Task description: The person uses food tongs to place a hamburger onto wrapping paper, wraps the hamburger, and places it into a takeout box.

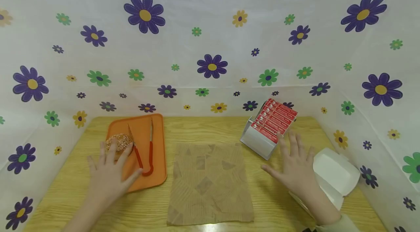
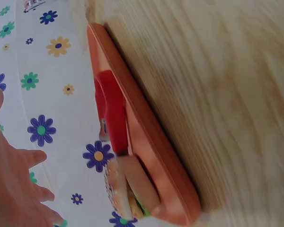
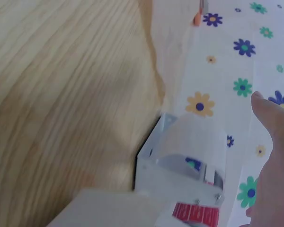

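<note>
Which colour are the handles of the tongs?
Red, on the tongs, clearest in the head view.

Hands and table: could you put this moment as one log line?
left hand: open over orange tray | right hand: open near red packets | brown paper: flat, centre

Orange, red and brown things on pale wood, ringed by a flowered white sheet.

The flat orange plastic tray carries a sesame-speckled golden-brown bun and steel tongs with red handles. The light yellow wood-grain counter lies under a brown paper sheet printed with darker angular patches. A grey metal holder shows red packets with white marks. The plain white clamshell box matches the white backdrop sheet with its purple, green and yellow flowers.
</note>
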A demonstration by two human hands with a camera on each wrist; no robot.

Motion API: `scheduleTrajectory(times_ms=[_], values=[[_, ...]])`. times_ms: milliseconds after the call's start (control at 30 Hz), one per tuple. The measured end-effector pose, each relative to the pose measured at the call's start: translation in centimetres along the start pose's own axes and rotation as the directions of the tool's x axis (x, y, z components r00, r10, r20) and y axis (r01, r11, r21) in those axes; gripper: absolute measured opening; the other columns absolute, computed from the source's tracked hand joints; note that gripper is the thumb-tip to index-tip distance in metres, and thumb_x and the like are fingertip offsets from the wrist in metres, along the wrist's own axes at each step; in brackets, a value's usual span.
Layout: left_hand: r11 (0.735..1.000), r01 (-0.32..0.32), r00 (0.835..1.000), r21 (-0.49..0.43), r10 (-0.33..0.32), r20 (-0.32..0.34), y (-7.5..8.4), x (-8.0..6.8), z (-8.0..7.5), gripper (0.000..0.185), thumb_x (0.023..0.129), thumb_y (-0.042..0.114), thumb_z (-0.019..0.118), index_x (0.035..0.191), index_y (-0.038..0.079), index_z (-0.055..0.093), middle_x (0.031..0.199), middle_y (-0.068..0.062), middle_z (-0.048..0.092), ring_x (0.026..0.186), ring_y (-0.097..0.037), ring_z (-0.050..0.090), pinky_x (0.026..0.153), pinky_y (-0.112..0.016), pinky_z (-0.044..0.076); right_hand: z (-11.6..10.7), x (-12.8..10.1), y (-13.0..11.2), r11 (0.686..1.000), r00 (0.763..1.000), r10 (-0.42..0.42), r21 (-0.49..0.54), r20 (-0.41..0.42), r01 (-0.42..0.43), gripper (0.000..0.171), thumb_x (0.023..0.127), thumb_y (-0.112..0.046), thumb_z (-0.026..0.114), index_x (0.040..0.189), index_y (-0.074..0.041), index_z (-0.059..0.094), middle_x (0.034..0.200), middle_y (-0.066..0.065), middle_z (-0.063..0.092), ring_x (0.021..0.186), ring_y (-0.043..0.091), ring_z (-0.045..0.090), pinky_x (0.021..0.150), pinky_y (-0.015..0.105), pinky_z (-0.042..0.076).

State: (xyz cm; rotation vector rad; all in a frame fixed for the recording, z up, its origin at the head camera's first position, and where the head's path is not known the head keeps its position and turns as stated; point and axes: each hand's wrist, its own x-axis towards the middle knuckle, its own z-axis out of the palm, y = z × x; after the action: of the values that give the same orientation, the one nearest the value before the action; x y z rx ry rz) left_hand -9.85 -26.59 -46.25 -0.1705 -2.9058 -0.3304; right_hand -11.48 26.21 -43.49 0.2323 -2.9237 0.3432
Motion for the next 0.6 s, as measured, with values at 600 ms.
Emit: scheduleTrajectory(times_ms=[600], values=[[0.998,0.050,0.997,0.040,-0.052,0.056,-5.3,-3.0,1.2,0.090,0.101,0.064,0.057,0.170,0.016,0.025,0.174,-0.033,-0.002,0.156,-0.065,-0.010,0.112,-0.093,-0.001,2.0,2.2,-6.7,0.981,0.982,-0.187,-0.046,0.016,0.188,0.113,0.085,-0.068,0.075,0.169,-0.012,0.025,0.174,0.028,0.020,0.161,0.051,0.019,0.125,0.079,0.021]])
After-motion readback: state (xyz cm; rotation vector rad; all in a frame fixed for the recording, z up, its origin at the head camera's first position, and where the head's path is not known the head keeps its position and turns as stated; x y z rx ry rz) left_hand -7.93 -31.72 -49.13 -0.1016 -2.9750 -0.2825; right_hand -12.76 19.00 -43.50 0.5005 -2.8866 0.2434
